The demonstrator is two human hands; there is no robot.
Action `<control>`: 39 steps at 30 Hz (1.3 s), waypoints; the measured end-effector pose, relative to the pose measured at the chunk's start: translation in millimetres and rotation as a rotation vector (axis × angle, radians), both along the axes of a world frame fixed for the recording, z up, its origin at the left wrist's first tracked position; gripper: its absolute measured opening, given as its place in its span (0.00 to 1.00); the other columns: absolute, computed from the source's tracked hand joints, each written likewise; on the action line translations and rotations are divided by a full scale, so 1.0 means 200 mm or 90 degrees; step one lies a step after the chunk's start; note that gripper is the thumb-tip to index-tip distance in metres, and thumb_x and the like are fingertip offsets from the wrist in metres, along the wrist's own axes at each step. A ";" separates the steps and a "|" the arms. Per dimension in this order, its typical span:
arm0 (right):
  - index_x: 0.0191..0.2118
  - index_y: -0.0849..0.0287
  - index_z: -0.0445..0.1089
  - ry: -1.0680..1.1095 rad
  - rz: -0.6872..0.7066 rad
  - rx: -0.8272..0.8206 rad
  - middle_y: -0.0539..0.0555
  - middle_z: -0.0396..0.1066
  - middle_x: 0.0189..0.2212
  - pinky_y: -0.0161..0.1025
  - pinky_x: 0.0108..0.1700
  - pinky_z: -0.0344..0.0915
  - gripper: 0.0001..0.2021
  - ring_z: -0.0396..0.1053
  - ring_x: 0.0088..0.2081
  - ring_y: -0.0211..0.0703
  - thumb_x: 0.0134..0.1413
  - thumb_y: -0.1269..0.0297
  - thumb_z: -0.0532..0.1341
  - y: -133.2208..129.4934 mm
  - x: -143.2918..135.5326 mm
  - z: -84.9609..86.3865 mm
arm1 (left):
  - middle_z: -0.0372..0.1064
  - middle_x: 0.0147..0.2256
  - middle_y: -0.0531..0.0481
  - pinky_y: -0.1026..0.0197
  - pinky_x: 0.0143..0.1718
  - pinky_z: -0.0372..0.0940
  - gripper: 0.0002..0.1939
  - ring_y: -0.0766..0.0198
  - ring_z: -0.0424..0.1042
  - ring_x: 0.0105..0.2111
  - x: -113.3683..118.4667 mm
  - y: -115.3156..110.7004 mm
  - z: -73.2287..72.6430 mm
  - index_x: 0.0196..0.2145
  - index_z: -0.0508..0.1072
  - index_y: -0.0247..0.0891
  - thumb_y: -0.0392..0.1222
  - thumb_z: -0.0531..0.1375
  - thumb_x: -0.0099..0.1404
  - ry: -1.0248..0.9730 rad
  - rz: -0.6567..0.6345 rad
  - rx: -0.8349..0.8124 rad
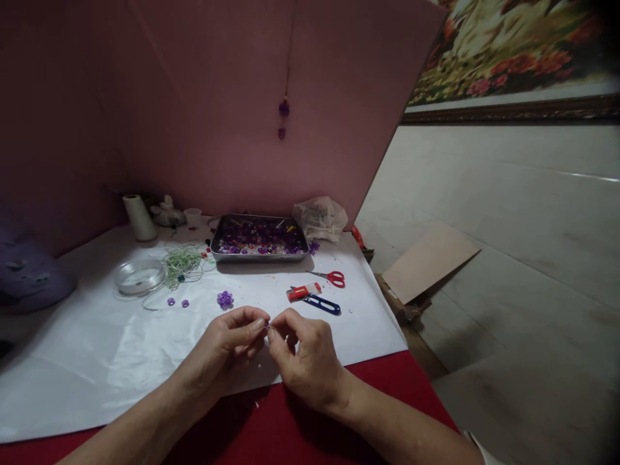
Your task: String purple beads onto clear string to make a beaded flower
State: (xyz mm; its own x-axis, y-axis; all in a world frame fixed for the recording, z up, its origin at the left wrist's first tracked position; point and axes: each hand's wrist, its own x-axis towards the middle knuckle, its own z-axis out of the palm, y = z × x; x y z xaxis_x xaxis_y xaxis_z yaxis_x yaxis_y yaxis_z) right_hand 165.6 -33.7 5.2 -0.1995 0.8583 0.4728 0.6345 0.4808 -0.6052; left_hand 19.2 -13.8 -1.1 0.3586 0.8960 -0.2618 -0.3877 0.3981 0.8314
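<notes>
- A small beadwork spot here, and the tray (261, 258) of purple beads (252, 237) says so!
- Red scissors (336, 279), a thread spool (140, 218), tangled green cord (182, 265), all out on a white sheet (87, 361)!
- And high on the right, a framed picture (513, 45) with flowers: a homely touch!

Two hands (235, 334) (310, 361), one tray (261, 258), one spool (140, 219)

text: none readable | labels, brands: none readable | numbers, signs: none readable

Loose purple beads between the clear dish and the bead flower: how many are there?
2: left bead, nearer the dish; right bead, nearer the flower. None seems hidden there.
</notes>
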 end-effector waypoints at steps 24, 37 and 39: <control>0.28 0.60 0.64 -0.011 0.016 -0.016 0.49 0.68 0.20 0.32 0.27 0.55 0.06 0.62 0.21 0.33 0.55 0.68 0.53 -0.01 0.00 -0.01 | 0.64 0.18 0.55 0.70 0.19 0.54 0.08 0.73 0.60 0.18 0.01 -0.01 0.03 0.26 0.71 0.35 0.38 0.67 0.49 -0.001 0.022 -0.016; 0.25 0.59 0.63 0.169 0.033 -0.231 0.46 0.62 0.18 0.30 0.25 0.55 0.11 0.59 0.21 0.32 0.58 0.65 0.52 0.03 0.01 0.00 | 0.63 0.17 0.57 0.72 0.18 0.52 0.07 0.75 0.57 0.17 0.01 0.01 0.00 0.26 0.72 0.35 0.38 0.66 0.50 0.005 0.027 0.010; 0.24 0.59 0.62 0.209 0.042 -0.255 0.45 0.60 0.17 0.30 0.24 0.54 0.11 0.57 0.20 0.31 0.56 0.65 0.53 0.04 0.01 -0.02 | 0.63 0.17 0.57 0.72 0.18 0.52 0.06 0.75 0.58 0.17 0.01 0.01 0.00 0.26 0.72 0.35 0.38 0.66 0.51 0.008 0.027 0.011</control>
State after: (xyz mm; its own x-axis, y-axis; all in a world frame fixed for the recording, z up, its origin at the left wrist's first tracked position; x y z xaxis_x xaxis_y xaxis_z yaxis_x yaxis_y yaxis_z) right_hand 167.4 -25.2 1.6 -0.1560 0.9753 0.1561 0.3557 0.2029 -0.9123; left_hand 21.3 -11.3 -1.1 0.3170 0.9149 -0.2500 -0.3934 0.3666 0.8431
